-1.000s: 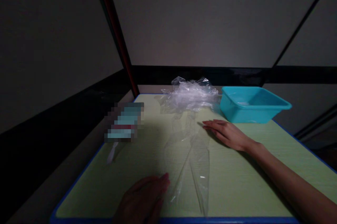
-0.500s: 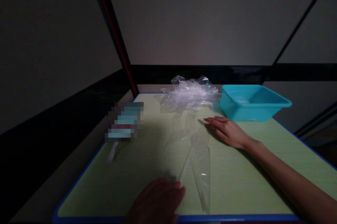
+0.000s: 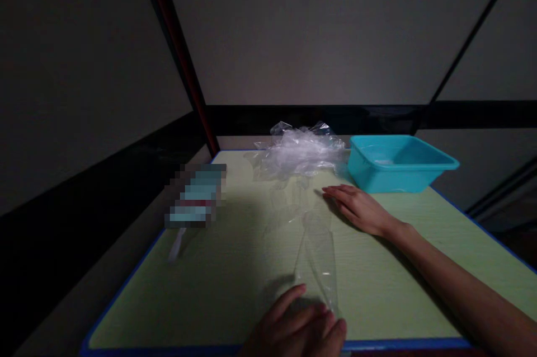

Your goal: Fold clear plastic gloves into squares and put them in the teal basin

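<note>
A clear plastic bag (image 3: 319,267) with handle-like strips at its far end lies spread on the table, its faint outline folded into a narrow point toward me. My left hand (image 3: 300,326) is over the bag's near end, fingers apart and fingertips at the plastic; whether they press on it is hard to see. Flat on the table beside the bag's far right edge rests my right hand (image 3: 361,208), its fingers stretched out and holding nothing. Behind the bag is a crumpled heap of clear plastic bags (image 3: 304,150).
A turquoise plastic basin (image 3: 398,178) stands at the back right of the pale green table (image 3: 201,295), which has a blue edge. On the left lies a pixelated object (image 3: 197,195) with a whitish strip (image 3: 177,245) below it. A wall (image 3: 310,32) rises behind.
My left hand has moved right along the near table edge, onto the bag's lower end, and its fingers have spread. The bag's near folds have shifted slightly. My right hand stays in place.
</note>
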`<state>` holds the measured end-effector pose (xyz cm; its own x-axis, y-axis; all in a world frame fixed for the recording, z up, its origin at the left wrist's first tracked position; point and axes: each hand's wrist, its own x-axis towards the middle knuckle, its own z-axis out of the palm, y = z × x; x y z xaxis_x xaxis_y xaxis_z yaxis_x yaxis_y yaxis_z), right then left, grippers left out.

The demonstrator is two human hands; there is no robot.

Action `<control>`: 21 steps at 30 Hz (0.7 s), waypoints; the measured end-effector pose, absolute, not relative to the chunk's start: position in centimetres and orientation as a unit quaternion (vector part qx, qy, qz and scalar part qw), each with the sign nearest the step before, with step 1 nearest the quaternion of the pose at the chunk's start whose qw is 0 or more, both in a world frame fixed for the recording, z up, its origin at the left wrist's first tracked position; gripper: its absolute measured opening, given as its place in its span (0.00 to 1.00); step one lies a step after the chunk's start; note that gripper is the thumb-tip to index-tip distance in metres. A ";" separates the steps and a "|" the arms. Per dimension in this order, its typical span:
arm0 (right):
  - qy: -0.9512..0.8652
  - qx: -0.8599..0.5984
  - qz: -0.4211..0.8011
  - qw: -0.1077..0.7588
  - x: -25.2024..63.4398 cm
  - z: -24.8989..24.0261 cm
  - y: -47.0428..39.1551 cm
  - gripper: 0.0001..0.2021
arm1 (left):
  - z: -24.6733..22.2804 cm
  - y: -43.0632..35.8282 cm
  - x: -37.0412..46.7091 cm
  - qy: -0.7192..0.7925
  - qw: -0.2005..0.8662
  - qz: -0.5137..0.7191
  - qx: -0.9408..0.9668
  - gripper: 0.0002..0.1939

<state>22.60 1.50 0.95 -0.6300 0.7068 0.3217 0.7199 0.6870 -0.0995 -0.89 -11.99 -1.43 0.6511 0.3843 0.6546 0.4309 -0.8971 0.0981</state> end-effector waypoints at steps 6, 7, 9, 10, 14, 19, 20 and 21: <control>-0.895 -0.414 -0.012 0.164 22.6 0.5 1.7 0.20 | -1.5 -11.9 1.4 -0.229 0.001 -0.385 -0.894 0.10; -0.894 -0.418 -0.012 0.160 22.6 0.5 1.7 0.20 | -1.6 -11.9 1.8 -0.231 0.000 -0.393 -0.890 0.10; -0.892 -0.424 -0.016 0.153 22.6 0.3 1.7 0.20 | -1.5 -11.9 2.2 -0.245 -0.015 -0.397 -0.884 0.11; -0.891 -0.427 -0.018 0.152 22.6 0.3 1.7 0.20 | -1.3 -11.8 2.2 -0.255 -0.025 -0.392 -0.884 0.12; -0.886 -0.436 -0.020 0.157 22.3 0.4 1.5 0.21 | 1.1 -11.0 0.1 -0.230 -0.002 -0.283 -0.931 0.12; -0.886 -0.436 -0.023 0.155 21.8 0.7 1.1 0.20 | 2.3 -9.7 -4.4 -0.328 0.079 -0.222 -0.915 0.17; -0.887 -0.435 -0.022 0.155 21.7 0.6 1.1 0.20 | 2.0 -9.6 -5.0 -0.338 0.095 -0.211 -0.912 0.18; -0.887 -0.434 -0.020 0.157 21.7 0.6 1.1 0.20 | 1.6 -9.5 -5.5 -0.349 0.106 -0.193 -0.911 0.20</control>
<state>21.72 1.09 0.62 -0.5737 0.7637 0.2959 0.7765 0.6221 -0.1001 -5.47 -9.53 1.64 0.6811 0.5950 0.4266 0.6773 -0.7334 -0.0585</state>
